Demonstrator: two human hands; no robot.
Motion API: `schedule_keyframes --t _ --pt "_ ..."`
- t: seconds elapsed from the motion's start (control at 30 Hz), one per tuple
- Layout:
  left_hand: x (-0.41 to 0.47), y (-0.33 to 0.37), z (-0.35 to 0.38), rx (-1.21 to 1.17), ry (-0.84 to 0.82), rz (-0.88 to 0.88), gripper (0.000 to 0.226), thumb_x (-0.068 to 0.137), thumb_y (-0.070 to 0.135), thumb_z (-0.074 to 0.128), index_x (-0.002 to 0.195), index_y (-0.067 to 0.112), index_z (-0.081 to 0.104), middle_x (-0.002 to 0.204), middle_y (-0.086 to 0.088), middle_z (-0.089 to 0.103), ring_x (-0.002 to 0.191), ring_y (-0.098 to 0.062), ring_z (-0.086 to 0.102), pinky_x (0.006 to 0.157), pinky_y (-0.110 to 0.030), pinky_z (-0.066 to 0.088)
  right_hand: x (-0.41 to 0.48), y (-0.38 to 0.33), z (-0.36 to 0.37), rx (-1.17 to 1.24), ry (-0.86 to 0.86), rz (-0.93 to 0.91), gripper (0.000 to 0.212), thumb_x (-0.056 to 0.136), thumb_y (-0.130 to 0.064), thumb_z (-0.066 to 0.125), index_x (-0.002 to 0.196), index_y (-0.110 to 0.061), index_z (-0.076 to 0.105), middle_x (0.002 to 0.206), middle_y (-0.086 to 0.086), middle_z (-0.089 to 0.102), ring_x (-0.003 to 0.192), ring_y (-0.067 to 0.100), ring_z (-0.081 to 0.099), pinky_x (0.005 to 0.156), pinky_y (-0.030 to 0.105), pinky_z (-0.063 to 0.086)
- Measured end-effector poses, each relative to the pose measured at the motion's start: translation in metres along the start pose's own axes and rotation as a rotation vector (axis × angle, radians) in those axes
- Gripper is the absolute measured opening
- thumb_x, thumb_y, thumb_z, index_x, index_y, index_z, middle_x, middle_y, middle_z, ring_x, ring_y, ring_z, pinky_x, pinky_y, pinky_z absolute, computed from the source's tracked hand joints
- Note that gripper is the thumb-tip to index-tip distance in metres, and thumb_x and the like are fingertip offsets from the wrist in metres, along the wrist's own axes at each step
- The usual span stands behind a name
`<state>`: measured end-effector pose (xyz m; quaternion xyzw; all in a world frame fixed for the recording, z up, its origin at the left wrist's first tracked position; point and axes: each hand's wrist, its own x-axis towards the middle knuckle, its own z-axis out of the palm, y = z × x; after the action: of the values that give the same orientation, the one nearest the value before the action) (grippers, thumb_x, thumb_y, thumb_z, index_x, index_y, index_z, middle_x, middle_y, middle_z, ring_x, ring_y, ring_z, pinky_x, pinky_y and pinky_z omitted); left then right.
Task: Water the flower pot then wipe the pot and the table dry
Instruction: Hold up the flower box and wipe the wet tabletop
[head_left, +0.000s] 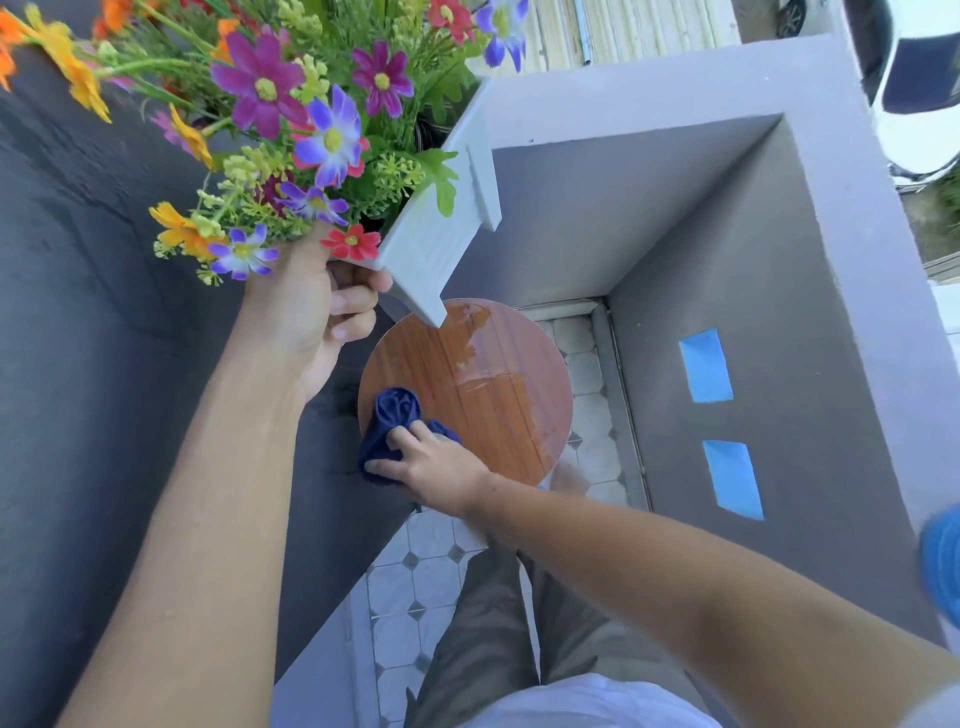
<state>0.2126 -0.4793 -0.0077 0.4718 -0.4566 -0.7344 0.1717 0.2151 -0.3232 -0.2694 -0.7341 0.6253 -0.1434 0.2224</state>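
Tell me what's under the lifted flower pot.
Nothing: the left hand holds the flower pot above the round table, showing wet patches. The pot's corner hides some tabletop.

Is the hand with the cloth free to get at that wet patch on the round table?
Probably yes. The right hand presses the blue cloth on the near left of the table, and the left hand holds the flower pot lifted, so the wet patch lies uncovered.

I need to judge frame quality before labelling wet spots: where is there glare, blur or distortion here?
Head view: glare whitens the wet patch on the round table; the blue object at the right edge is blurred; wide-angle lens bends the grey wall; left hand holding the white flower pot and right hand on the blue cloth look sharp.
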Motion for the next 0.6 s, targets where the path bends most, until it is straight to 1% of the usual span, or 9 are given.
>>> schedule_keyframes --t 0.07,0.13,0.2,0.27,0.33,0.4,0.5,0.6 --pt "0.0 0.0 0.0 -0.004 -0.002 -0.004 0.056 0.094 0.005 0.034 0.047 0.022 0.058 0.053 -0.001 0.057 0.035 -0.005 0.025 0.031 -0.016 0.02 0.014 0.018 -0.012 -0.039 0.011 0.002 0.043 0.095 -0.025 0.057 0.138 -0.024 0.055 0.117 0.013 0.049 0.099 0.032 0.044 0.075 0.048 0.05" --pt "0.0 -0.001 0.0 -0.007 -0.001 -0.001 0.055 0.095 0.007 0.034 0.048 0.022 0.058 0.053 -0.001 0.056 0.035 -0.005 0.025 0.031 -0.016 0.019 0.026 0.038 -0.03 -0.043 0.067 0.101 0.045 0.094 -0.026 0.056 0.139 -0.027 0.054 0.119 0.013 0.049 0.104 0.035 0.045 0.081 0.049 0.05" --pt "-0.002 -0.001 0.001 -0.002 0.005 0.008 0.056 0.095 0.007 0.033 0.047 0.022 0.058 0.053 -0.002 0.056 0.035 -0.005 0.025 0.032 -0.017 0.019 0.033 0.06 -0.048 -0.01 0.147 0.26 0.047 0.092 -0.026 0.059 0.138 -0.029 0.054 0.121 0.012 0.049 0.108 0.035 0.045 0.083 0.049 0.051" --pt "-0.003 0.0 0.002 0.001 0.01 0.008 0.059 0.095 0.007 0.034 0.044 0.022 0.059 0.053 -0.002 0.057 0.036 -0.006 0.025 0.033 -0.017 0.018 0.031 0.081 -0.063 0.034 0.249 0.46 0.045 0.089 -0.026 0.062 0.134 -0.029 0.055 0.12 0.011 0.049 0.11 0.035 0.045 0.079 0.047 0.053" --pt "-0.003 0.0 0.002 -0.003 0.015 0.007 0.058 0.095 0.007 0.034 0.045 0.022 0.059 0.053 -0.002 0.057 0.037 -0.006 0.025 0.033 -0.017 0.018 0.019 0.102 -0.072 0.072 0.362 0.671 0.044 0.087 -0.025 0.063 0.131 -0.028 0.057 0.118 0.01 0.048 0.11 0.033 0.046 0.077 0.045 0.054" --pt "-0.003 0.001 0.002 -0.008 0.014 0.005 0.054 0.095 0.006 0.034 0.049 0.022 0.058 0.054 -0.002 0.057 0.036 -0.006 0.025 0.033 -0.017 0.019 0.003 0.117 -0.074 0.094 0.443 0.823 0.044 0.089 -0.025 0.062 0.132 -0.028 0.056 0.119 0.01 0.047 0.112 0.032 0.045 0.078 0.042 0.053" --pt "-0.004 0.002 0.002 -0.015 0.015 0.005 0.045 0.095 0.006 0.034 0.057 0.018 0.055 0.055 -0.002 0.056 0.036 -0.005 0.026 0.033 -0.017 0.019 -0.002 0.121 -0.072 0.096 0.48 0.912 0.043 0.089 -0.022 0.059 0.131 -0.026 0.057 0.117 0.011 0.047 0.112 0.031 0.045 0.076 0.04 0.052" --pt "-0.005 0.0 0.004 -0.002 0.02 0.011 0.041 0.096 0.006 0.032 0.062 0.016 0.053 0.054 -0.001 0.056 0.036 -0.004 0.026 0.033 -0.016 0.019 0.022 0.109 -0.07 0.084 0.492 0.96 0.042 0.086 -0.02 0.06 0.128 -0.023 0.058 0.114 0.013 0.048 0.107 0.032 0.046 0.073 0.042 0.052"
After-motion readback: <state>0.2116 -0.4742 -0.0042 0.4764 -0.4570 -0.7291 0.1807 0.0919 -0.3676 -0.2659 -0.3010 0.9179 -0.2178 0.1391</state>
